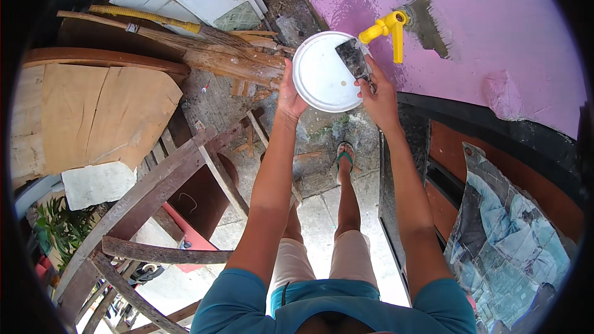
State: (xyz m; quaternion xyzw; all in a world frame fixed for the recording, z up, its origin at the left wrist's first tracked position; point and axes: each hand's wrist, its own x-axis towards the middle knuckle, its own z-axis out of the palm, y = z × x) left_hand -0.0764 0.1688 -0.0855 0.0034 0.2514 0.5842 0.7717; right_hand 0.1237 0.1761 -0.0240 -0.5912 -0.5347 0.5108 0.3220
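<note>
A round white lid (322, 77) is held up in front of a pink wall (470, 18), just left of a yellow tap (388, 29). My left hand (288, 96) grips the lid's left rim. My right hand (376, 94) holds a flat metal scraper (354, 57) whose dark blade lies against the lid's upper right face. My foot in a green sandal (345, 159) stands on the wet concrete ground below.
Wooden planks and a broom with a yellow handle (145, 17) lie at the upper left. A rough wooden frame (154, 192) stands at the lower left. A dark-framed panel (427, 167) and a crumpled blue-grey sheet (513, 241) are on the right.
</note>
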